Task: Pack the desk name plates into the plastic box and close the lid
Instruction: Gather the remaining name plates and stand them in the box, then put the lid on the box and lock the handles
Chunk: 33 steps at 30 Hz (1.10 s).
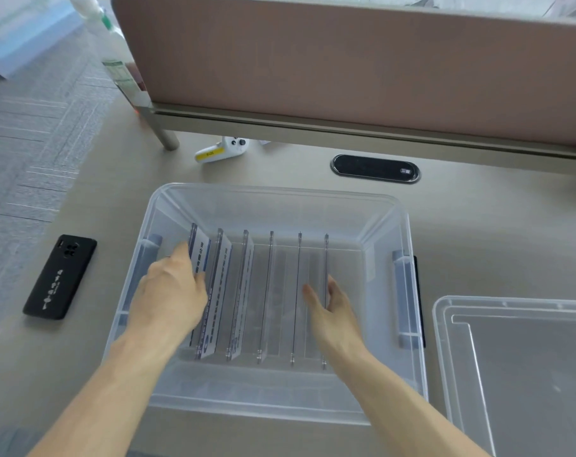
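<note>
Print on the name plates [214, 291] too small and blurred to read. Left hand [171, 291] covers the near part of the leftmost plate; fingertips hidden behind it. Right hand [332, 311] motion-blurred, its grip unclear. Lid [510, 357] cut off by right and bottom edges. Far left, bottle [115, 57] and papers [16, 37] blurred. Both forearms cut off at bottom edge.

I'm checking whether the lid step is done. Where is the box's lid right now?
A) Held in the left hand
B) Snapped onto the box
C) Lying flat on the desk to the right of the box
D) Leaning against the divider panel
C: the clear lid lies flat on the desk right of the open plastic box, and neither hand touches it.
</note>
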Tool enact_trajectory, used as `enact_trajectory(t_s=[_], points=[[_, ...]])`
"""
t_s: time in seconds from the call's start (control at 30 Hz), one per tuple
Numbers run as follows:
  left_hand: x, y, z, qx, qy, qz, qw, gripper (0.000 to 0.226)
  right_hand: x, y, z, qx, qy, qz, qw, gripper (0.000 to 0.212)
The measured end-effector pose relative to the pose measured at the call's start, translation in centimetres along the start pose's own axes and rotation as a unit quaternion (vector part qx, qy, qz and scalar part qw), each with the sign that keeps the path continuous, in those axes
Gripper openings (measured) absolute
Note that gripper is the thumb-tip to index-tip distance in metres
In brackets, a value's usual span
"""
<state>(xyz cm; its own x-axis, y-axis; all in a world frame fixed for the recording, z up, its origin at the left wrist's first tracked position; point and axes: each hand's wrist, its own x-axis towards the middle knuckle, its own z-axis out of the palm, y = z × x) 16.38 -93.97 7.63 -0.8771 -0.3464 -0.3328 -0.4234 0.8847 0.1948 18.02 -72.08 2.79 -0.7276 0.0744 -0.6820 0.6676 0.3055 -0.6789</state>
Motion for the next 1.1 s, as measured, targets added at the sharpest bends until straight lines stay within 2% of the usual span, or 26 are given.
enact_trajectory(t_s=[0.1, 0.4, 0.6, 0.8, 0.9, 1.0, 1.1], points=[[-0.1, -0.5, 0.4, 0.004, 0.013, 0.004, 1.0, 0.024, 0.1, 0.2, 0.4, -0.014, 0.005, -0.008, 1.0, 0.061], [-0.8, -1.5, 0.9, 0.025, 0.015, 0.025, 0.999, 0.071, 0.0, 0.6, 0.7, -0.051, 0.011, -0.024, 0.998, 0.056], [-1.2, -1.9, 0.6, 0.007, 0.007, 0.036, 0.999, 0.072, -0.1, 0.5, 0.5, -0.049, 0.007, -0.03, 0.998, 0.064], [-3.6, -2.9, -1.6, -0.091, 0.02, 0.065, 0.994, 0.064, -1.7, 0.1, -1.7, -0.02, 0.06, -0.037, 0.997, 0.068], [-4.1, -1.0, -2.4, -0.155, 0.025, 0.092, 0.983, 0.06, -3.6, -0.9, -3.1, -0.003, 0.072, -0.051, 0.996, 0.066], [-5.6, 4.0, -2.4, -0.252, -0.004, 0.157, 0.955, 0.056, -6.0, -2.3, -5.7, 0.04, 0.073, -0.101, 0.991, 0.059], [-8.5, 10.9, -2.4, -0.353, -0.057, 0.223, 0.907, 0.053, -8.7, -3.5, -10.1, 0.133, 0.074, -0.145, 0.978, 0.043]])
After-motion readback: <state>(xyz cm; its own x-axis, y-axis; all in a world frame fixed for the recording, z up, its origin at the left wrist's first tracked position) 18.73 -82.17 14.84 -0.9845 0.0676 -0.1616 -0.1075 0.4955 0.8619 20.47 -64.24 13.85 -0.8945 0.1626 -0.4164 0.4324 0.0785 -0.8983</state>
